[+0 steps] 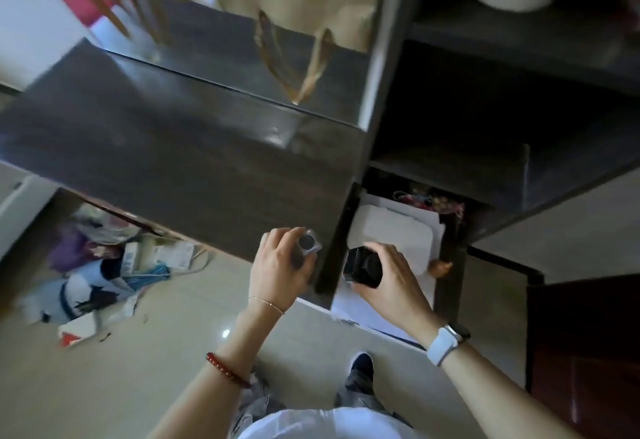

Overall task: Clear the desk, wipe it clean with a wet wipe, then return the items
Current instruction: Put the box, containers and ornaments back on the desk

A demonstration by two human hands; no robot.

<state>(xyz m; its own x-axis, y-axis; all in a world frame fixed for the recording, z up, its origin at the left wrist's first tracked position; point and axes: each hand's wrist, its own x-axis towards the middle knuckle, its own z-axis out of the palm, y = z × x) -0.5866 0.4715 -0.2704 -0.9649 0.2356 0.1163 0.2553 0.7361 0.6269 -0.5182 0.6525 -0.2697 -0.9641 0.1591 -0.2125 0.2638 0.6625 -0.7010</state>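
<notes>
L hand gripped small dark jar at desk front edge, R hand closed round black box over open drawer w/ wipes pack, prob clearing items off before wiping.

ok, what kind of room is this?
Probably a home study or bedroom corner, not an office. A dark wooden desk stands beside open shelves, an open drawer holds papers and odds and ends, and a pile of bags and clutter lies on the tiled floor.
</notes>
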